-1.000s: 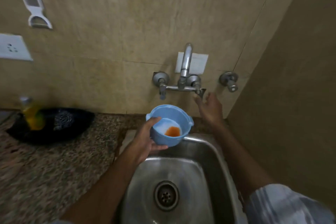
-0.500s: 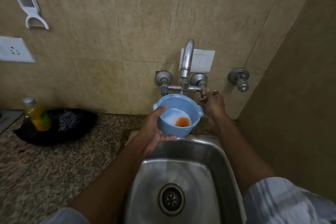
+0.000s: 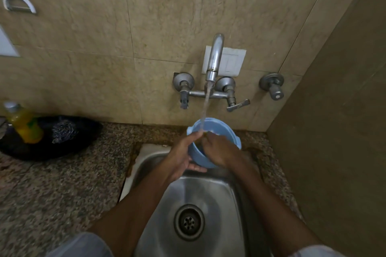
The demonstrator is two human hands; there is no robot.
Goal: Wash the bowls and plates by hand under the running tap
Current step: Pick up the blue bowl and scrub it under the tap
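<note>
Water runs from the tap (image 3: 215, 56) into the bowl (image 3: 221, 131), held over the back edge of the sink (image 3: 150, 162). The left hand (image 3: 183, 156) grasps the bowl's near-left wall — thumb on the rim, fingers beneath. The right hand (image 3: 219, 150) reaches over the near rim, fingers inside; whether they are curled cannot be told. It hides the bowl's inside — any residue is unseen.

bowl (image 3: 217, 131) under tap (image 3: 215, 56), above sink (image 3: 211, 192); bottle (image 3: 24, 123) far left
</note>
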